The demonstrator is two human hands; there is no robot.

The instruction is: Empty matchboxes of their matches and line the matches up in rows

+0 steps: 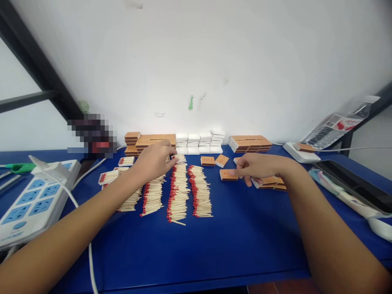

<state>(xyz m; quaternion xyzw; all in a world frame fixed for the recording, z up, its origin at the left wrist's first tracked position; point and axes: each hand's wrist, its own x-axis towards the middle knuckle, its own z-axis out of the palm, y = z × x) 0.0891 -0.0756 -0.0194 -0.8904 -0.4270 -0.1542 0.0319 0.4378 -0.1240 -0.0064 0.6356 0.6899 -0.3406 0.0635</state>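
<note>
My left hand (154, 160) reaches over the rows of matches, thumb and fingers closed at the near end of a small white tray of matches (179, 158); part of the grip is hidden. To the right, my right hand (259, 165) pinches an orange matchbox (228, 175), its thumb on the box and the other fingers curled. Red-headed matches lie in long rows, including one row (178, 194) below the left hand and another (201, 192) to its right. Filled trays (109, 177) sit by my left forearm. Two orange matchboxes (207, 161) lie between my hands.
Along the wall stand orange matchbox stacks (147, 141), white trays (199, 143) and a bundled matchbox pack (249, 143). Another bundle (271, 183) lies under my right wrist. A power strip (39, 200) with a cable is at left; a phone (355, 183) and plastic bag (337, 126) are at right.
</note>
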